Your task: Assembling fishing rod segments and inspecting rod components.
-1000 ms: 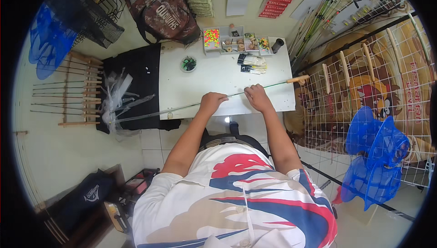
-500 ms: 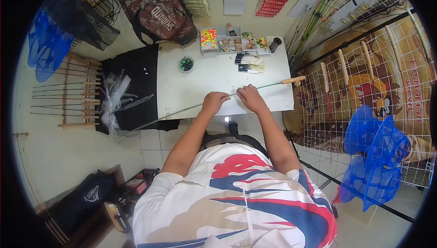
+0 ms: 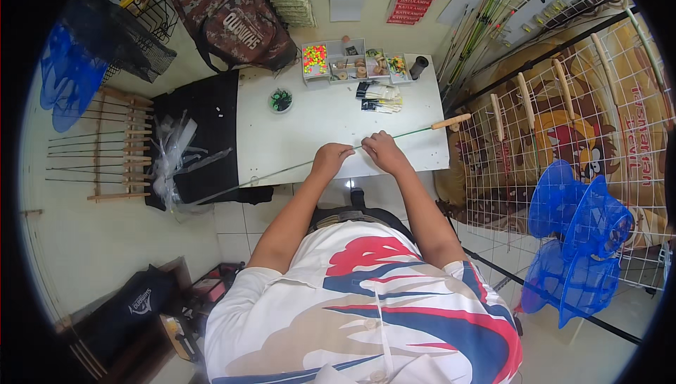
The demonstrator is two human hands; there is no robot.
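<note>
A thin green fishing rod (image 3: 414, 132) lies slantwise across the front of the white table, its cork handle (image 3: 451, 122) at the right end. Its long thin part runs left past the table's front edge, over black cloth. My left hand (image 3: 333, 158) pinches the rod near mid-table with closed fingers. Close beside it, my right hand (image 3: 382, 151) has its fingers bent around the rod on the handle side. A small gap separates the fingertips. What lies beneath the fingers is too small to make out.
On the white table (image 3: 310, 120) stand a round tub (image 3: 280, 100) of dark green bits, a divided tray (image 3: 336, 77) of small parts and several packets (image 3: 380, 95). Crumpled plastic (image 3: 176, 155) lies at left. To the right, a wire rack (image 3: 486, 180) holds rods and blue nets (image 3: 570, 208).
The whole view has shifted slightly, with the table now a little further left. The cork handle's end looks turned. Both hands stay at nearly the same place on the rod.
</note>
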